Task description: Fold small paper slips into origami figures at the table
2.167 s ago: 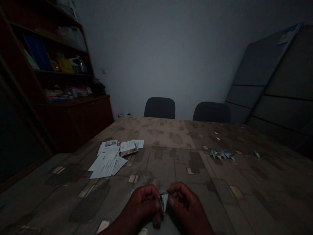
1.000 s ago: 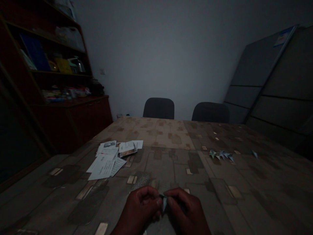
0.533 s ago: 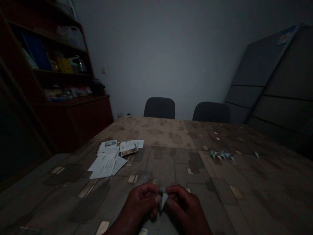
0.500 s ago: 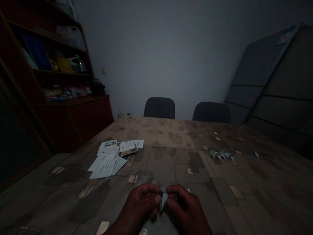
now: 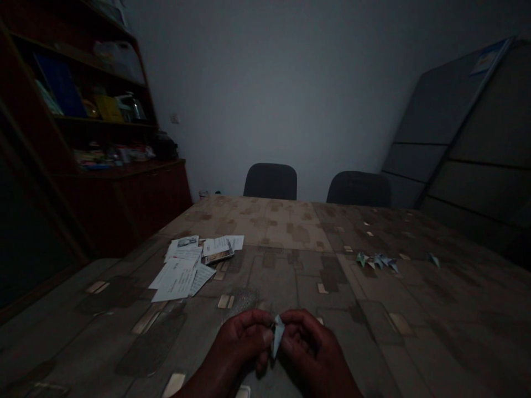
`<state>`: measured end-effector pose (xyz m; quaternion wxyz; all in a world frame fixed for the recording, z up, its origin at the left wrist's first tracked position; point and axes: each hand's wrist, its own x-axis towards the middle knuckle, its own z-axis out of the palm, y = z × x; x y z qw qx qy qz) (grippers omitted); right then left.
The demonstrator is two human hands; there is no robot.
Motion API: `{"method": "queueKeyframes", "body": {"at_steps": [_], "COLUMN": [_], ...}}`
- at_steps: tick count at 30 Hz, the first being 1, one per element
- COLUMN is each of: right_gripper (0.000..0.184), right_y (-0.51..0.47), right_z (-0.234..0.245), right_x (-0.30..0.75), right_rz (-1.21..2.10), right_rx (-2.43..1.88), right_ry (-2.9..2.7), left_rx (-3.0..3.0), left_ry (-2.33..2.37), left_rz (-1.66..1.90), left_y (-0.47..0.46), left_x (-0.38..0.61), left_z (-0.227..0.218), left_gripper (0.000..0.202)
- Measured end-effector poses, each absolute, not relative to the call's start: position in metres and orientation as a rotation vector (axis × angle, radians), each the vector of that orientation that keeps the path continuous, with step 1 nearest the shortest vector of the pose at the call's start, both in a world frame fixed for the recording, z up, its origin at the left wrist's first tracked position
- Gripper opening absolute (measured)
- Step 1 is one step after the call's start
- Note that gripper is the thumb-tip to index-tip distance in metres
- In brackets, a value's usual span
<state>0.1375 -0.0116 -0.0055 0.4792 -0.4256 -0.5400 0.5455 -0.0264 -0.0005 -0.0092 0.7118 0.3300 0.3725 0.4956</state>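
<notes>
Between my two hands, low in the middle of the head view, is a small pale folded piece of paper (image 5: 277, 337), narrow and pointed at its lower end. My left hand (image 5: 243, 344) pinches it from the left, thumb and fingertips closed on its edge. From the right, my right hand (image 5: 309, 347) has its fingertips closed at the paper's upper edge. Both hands are just above the patterned tablecloth (image 5: 290, 276). The room is dim, so the finer folds cannot be made out.
Loose printed sheets and cards (image 5: 178, 276) lie in a pile on the left. Several small folded paper pieces (image 5: 377, 261) stand at the right, with another one (image 5: 433, 260) farther right. Two dark chairs (image 5: 270, 181) are at the far edge. A shelf cabinet (image 5: 124, 193) stands left.
The folded paper has turned slightly between my fingers, showing more of its pale face. My right fingertips have shifted a little toward its top. The things on the table stay put.
</notes>
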Motion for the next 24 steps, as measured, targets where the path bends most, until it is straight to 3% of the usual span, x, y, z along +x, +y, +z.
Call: {"method": "queueKeyframes", "body": {"at_steps": [19,24], "right_gripper": [0.036,0.029], "right_y": [-0.0076,-0.0081], "right_z": [-0.0079,-0.0061], "right_x": [0.1379,0.1366], "right_rz": [1.451,1.450], "right_rx": [-0.952,-0.932], "right_ry": [-1.246,-1.197], "left_rx": [0.679,0.677], "left_ry": [0.787,0.786], "left_rz": [1.051,1.035], "left_y": [-0.0035,-0.0037], "left_x": [-0.0253,-0.0266], "left_z": [-0.0044,-0.0069], "left_gripper": [0.035,0.034]}}
